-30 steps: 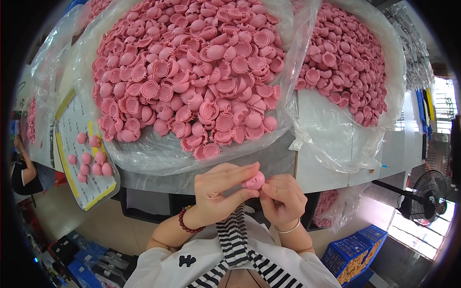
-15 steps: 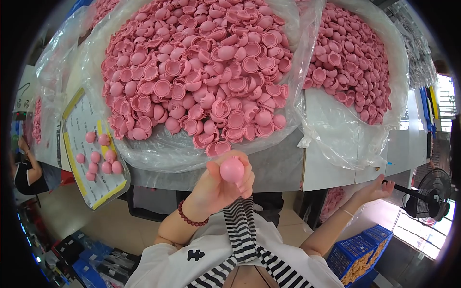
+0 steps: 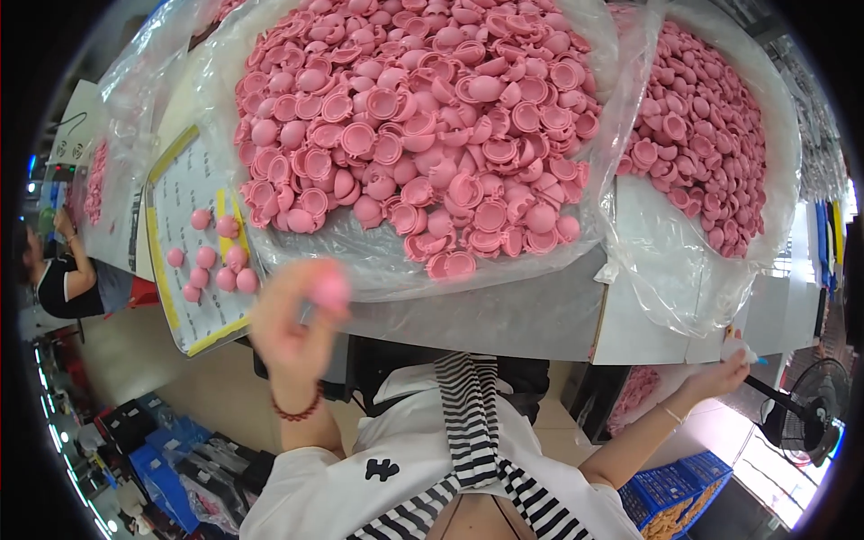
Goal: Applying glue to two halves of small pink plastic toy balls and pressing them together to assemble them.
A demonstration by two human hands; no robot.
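My left hand (image 3: 292,315), blurred by motion, is closed on a smooth pink ball (image 3: 330,288) just in front of the table edge. To its left lies a shallow tray (image 3: 171,155) with yellow tape and a printed sheet, holding several closed pink balls (image 3: 205,257). Far to the right, my right hand (image 3: 720,378) has its fingers round a small whitish bottle (image 3: 738,351) with a blue tip. Between the hands and beyond them spreads a big heap of hinged pink half-shells (image 3: 423,117), many lying open.
Clear plastic sheeting (image 3: 504,283) surrounds the heap on the grey table (image 3: 486,319). A second pink heap (image 3: 693,135) sits to the right. A black fan (image 3: 805,405) and blue crates (image 3: 675,486) stand at the lower right. Another person (image 3: 67,274) sits at the far left.
My left hand has carried the pink ball left toward the tray. My right hand, open before, has closed on the small bottle. The whole view has shifted slightly.
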